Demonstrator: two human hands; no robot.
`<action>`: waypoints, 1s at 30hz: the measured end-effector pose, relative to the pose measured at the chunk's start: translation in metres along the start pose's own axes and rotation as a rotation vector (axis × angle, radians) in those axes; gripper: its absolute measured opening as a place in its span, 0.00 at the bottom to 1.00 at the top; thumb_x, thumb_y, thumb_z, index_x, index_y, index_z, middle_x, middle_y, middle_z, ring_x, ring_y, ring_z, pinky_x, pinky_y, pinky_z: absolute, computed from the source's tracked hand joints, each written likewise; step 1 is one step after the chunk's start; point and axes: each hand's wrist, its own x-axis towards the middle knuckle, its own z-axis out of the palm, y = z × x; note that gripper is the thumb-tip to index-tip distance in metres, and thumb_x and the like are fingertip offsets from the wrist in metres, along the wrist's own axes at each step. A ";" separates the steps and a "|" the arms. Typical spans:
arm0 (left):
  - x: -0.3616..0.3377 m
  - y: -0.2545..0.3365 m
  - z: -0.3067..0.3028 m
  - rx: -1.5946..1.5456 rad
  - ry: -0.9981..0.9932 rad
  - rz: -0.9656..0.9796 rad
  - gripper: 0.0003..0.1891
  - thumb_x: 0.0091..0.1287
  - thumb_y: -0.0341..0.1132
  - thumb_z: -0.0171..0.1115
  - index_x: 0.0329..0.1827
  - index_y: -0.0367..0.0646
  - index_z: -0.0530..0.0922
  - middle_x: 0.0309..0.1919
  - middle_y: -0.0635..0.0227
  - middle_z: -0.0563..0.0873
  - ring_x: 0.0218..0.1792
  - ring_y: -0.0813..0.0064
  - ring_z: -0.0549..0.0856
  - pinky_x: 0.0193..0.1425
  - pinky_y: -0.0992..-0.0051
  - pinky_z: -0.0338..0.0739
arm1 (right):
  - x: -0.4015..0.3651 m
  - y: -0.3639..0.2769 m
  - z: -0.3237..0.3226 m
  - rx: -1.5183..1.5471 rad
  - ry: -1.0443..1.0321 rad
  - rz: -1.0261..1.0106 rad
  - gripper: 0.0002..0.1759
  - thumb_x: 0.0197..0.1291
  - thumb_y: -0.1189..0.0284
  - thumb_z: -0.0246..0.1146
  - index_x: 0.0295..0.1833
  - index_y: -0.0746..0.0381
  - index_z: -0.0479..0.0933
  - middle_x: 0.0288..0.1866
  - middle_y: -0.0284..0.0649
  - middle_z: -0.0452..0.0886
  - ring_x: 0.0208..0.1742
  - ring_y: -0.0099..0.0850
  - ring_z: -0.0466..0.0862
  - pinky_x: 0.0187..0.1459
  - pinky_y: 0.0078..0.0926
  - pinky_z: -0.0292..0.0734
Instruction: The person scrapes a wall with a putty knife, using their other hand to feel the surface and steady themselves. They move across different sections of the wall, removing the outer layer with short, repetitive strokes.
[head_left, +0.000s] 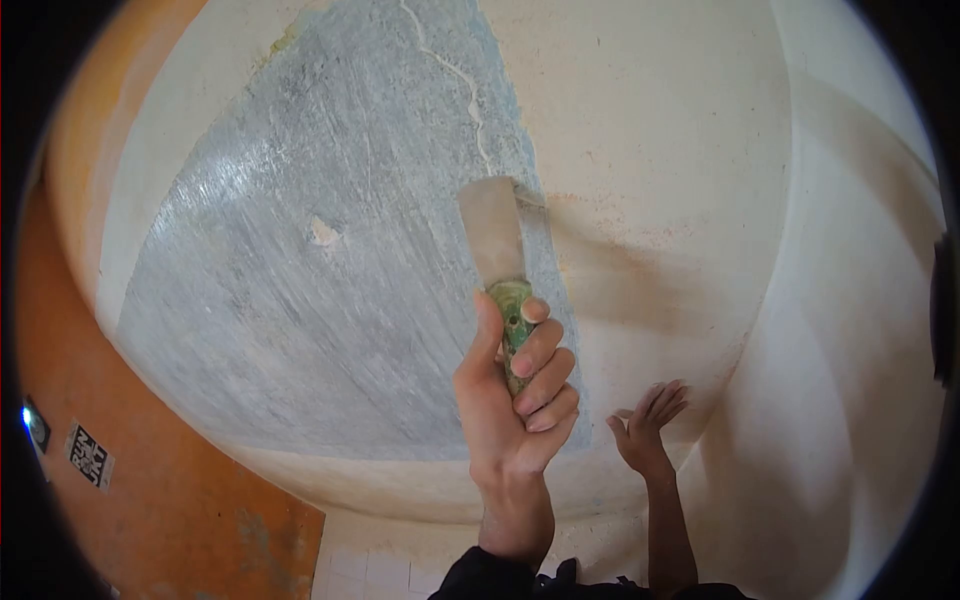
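Note:
My left hand is wrapped round the green, worn handle of a putty knife, its palm side towards me. The wide blade points up and lies over the grey patch of the pale wall, near the patch's right edge. From the blade's top edge a thin, wavy white line runs upward across the grey. Lower right, my right hand rests on the cream wall surface with its fingers stretched out, holding nothing.
A small chipped white spot marks the grey patch. At the lower left is an orange surface with a black-and-white sticker and a bright light. Pale tiles show at the bottom. A curved white wall stands on the right.

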 end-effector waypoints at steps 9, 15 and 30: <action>-0.012 -0.010 -0.002 0.108 0.111 0.018 0.23 0.81 0.57 0.43 0.49 0.44 0.73 0.22 0.79 0.66 0.14 0.88 0.58 0.12 0.86 0.52 | -0.005 0.003 -0.019 0.066 -0.159 0.027 0.57 0.72 0.53 0.58 0.80 0.70 0.23 0.78 0.72 0.12 0.75 0.76 0.13 0.67 0.79 0.13; -0.017 -0.022 -0.017 0.071 0.108 0.049 0.24 0.82 0.55 0.42 0.50 0.41 0.76 0.22 0.77 0.68 0.14 0.88 0.60 0.12 0.84 0.56 | -0.003 -0.003 -0.032 0.090 -0.199 0.055 0.55 0.74 0.50 0.55 0.80 0.70 0.25 0.78 0.71 0.13 0.77 0.73 0.14 0.70 0.76 0.15; -0.001 -0.015 -0.002 0.110 0.095 0.033 0.24 0.82 0.56 0.43 0.51 0.42 0.76 0.22 0.78 0.68 0.14 0.88 0.58 0.11 0.84 0.53 | 0.005 -0.018 -0.062 0.158 -0.330 0.117 0.56 0.73 0.46 0.53 0.81 0.68 0.24 0.79 0.69 0.13 0.78 0.69 0.13 0.72 0.70 0.14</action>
